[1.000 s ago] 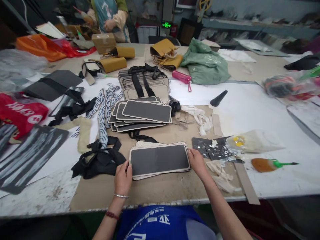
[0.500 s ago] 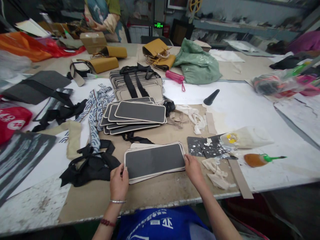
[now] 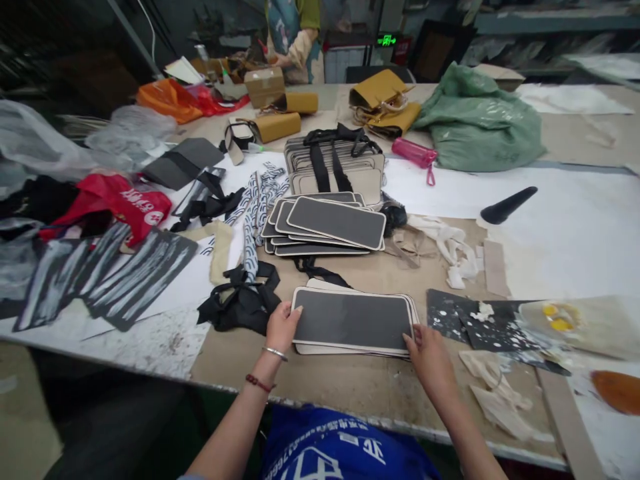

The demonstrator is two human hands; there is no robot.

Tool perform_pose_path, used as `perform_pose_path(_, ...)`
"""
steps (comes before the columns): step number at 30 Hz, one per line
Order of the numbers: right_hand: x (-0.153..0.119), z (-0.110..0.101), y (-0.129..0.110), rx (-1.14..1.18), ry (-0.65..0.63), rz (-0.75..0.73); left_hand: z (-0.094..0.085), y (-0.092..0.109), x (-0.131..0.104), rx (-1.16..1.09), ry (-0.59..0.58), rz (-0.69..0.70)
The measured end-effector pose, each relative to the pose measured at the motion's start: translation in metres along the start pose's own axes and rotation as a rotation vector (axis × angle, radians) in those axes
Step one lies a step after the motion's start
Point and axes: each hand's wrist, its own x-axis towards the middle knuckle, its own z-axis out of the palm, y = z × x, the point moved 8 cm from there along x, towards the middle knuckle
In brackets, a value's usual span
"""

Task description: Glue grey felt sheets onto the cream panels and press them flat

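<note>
A dark grey rectangular panel with a pale rim and rounded corners (image 3: 353,320) lies on top of a small stack of similar panels near the table's front edge. My left hand (image 3: 283,327) pinches its left end, thumb on the upper face. At the right end, my right hand (image 3: 429,350) grips the edge with the thumb on top. Beyond it stands a pile of dark panels (image 3: 337,221), and behind that a stack of beige panels (image 3: 340,183) with black straps across it. Black fabric strips (image 3: 245,303) lie left of my left hand.
To the right are glue-spattered black sheets (image 3: 450,317), crumpled pale scraps (image 3: 500,393) and a dark cone-shaped tool (image 3: 509,205). Paint-streaked grey sheets (image 3: 145,273) and a red bag (image 3: 125,203) lie left. A green bag (image 3: 485,127) sits behind; a co-worker (image 3: 295,40) stands across the table.
The camera view has swung left, so things appear farther right. Both hands still hold the panel's ends; its right end now sits lower in the picture, and my right thumb rests more over its face.
</note>
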Motion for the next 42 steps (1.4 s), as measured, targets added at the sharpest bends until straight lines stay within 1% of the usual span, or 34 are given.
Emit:
perform_pose_path(2,-0.001,-0.001,-0.005,-0.089,-0.015,-0.002,0.002,0.004,0.006,0.047,-0.015,0.016)
perform_pose_path(7,0.0,-0.002,-0.012,-0.226,-0.071,-0.001,0.001,0.009,0.006,0.232,0.073,0.029)
perform_pose_path(10,0.001,-0.001,-0.012,-0.253,-0.099,0.007,0.002,0.01,0.003,0.335,0.11,0.027)
perform_pose_path(14,0.0,0.0,-0.014,-0.269,-0.096,-0.002,0.006,0.01,0.001,0.432,0.138,0.026)
perform_pose_path(21,-0.002,-0.001,-0.017,-0.294,-0.096,0.02,0.009,0.006,0.001,0.531,0.146,0.048)
perform_pose_path(26,-0.003,-0.003,-0.019,-0.274,-0.114,0.044,0.011,0.004,0.003,0.623,0.157,0.074)
perform_pose_path(32,-0.004,-0.005,-0.02,-0.239,-0.115,0.075,0.012,0.007,0.0,0.68,0.142,0.049)
perform_pose_path(35,-0.003,-0.008,-0.016,-0.155,-0.108,0.077,0.01,0.011,-0.001,0.683,0.144,0.044)
perform_pose_path(39,-0.004,-0.017,-0.001,0.04,-0.034,0.065,0.007,0.015,-0.001,0.632,0.089,0.05)
perform_pose_path(42,-0.01,-0.021,0.007,0.055,0.034,0.043,0.003,0.015,0.0,0.57,0.047,0.034)
